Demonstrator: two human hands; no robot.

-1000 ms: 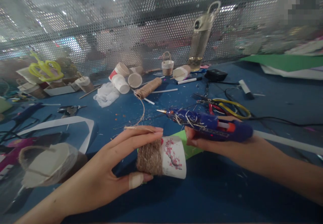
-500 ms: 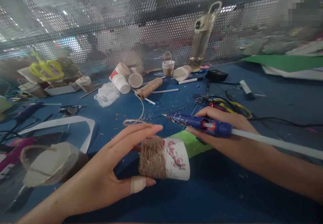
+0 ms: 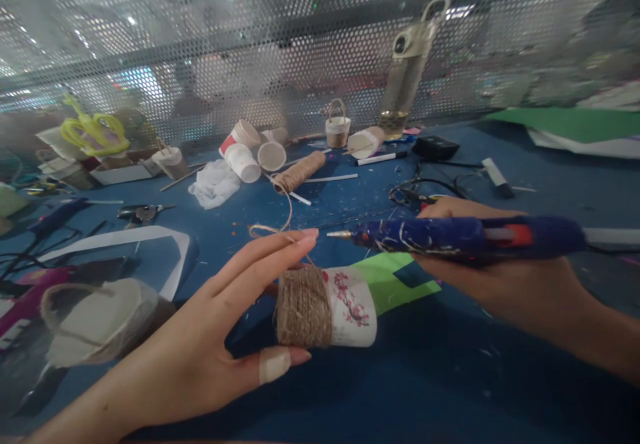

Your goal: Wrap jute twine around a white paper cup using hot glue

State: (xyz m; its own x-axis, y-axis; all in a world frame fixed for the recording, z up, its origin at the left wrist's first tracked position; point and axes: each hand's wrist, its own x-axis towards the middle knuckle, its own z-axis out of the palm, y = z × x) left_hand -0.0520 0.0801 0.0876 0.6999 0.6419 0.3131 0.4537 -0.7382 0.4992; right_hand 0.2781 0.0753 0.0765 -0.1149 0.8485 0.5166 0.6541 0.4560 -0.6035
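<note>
A white paper cup with a pink blossom print lies on its side, its left half wound with brown twine. My left hand, a bandage round its thumb, grips the wound end between thumb and fingers. From the top of the cup a loose strand runs past my fingertips to a twine spool further back. My right hand is closed round a blue hot glue gun with a white glue stick at its rear. The nozzle points left, just beside my left fingertips and above the cup, touching neither.
Bright green paper lies behind the cup. At left stand a handled basket and a strip of white paper. Paper cups, a water bottle and black cables are further back, before a perforated metal screen.
My right hand has moved right and turned the glue gun nearly level, its nozzle slightly right of before. The cup and my left hand have barely moved.
</note>
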